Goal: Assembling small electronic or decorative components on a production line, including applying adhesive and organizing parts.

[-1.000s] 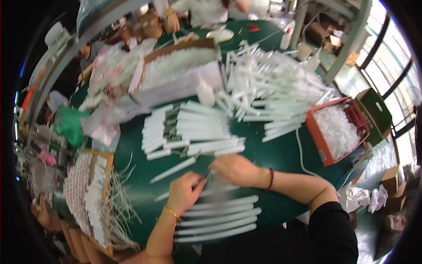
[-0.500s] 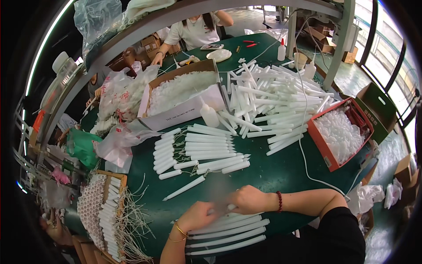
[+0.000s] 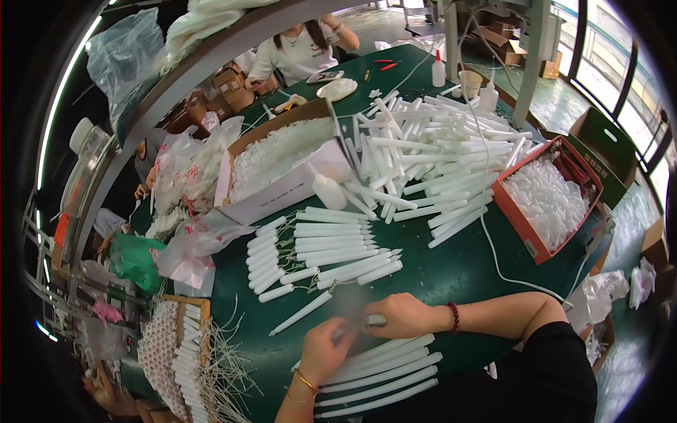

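The green table [image 3: 451, 275] is filling the view, and a loose heap of white candle-shaped tubes [image 3: 437, 162] is lying across its far right side; a cardboard box [image 3: 282, 190] of small white pieces is sitting at the far left, and a red tray [image 3: 525, 233] of similar pieces is standing at the right; a neat row of finished tubes [image 3: 331, 243] with thin wires is lying in the middle, a second row of tubes [image 3: 381, 374] is lying at the near edge below the hands, and one single tube [image 3: 300, 314] is lying alone just left of them. The right hand [image 3: 398, 316] is curling narrowly around a small white piece [image 3: 376, 321] at its fingertips; the left hand [image 3: 324, 347] is closing on something thin beside it, though motion blur is hiding exactly what. Judging from this, an assembly step is in hand, the two parts being brought together; the next move is likely calling for fine alignment between both hands, near the table's near edge.
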A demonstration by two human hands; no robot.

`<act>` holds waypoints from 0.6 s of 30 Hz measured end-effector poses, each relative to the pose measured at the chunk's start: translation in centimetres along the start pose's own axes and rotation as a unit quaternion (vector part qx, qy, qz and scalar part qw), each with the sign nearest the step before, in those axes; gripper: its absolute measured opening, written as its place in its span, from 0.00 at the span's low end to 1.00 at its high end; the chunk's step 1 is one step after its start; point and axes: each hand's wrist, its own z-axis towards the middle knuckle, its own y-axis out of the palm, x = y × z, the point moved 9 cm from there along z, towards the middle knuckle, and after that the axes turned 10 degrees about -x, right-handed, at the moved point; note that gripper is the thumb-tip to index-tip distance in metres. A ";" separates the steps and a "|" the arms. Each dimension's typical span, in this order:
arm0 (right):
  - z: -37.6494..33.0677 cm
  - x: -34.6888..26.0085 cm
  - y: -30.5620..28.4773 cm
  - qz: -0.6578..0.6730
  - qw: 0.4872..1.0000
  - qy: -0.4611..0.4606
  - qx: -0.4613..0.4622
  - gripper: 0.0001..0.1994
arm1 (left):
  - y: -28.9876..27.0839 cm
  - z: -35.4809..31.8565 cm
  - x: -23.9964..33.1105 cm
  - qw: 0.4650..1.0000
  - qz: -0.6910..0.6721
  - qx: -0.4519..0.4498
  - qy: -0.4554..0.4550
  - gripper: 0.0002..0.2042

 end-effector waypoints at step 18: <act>1.3 2.3 0.2 0.243 0.968 -0.060 0.012 0.13 | 0.4 -0.3 2.2 0.987 0.151 -0.049 0.040 0.14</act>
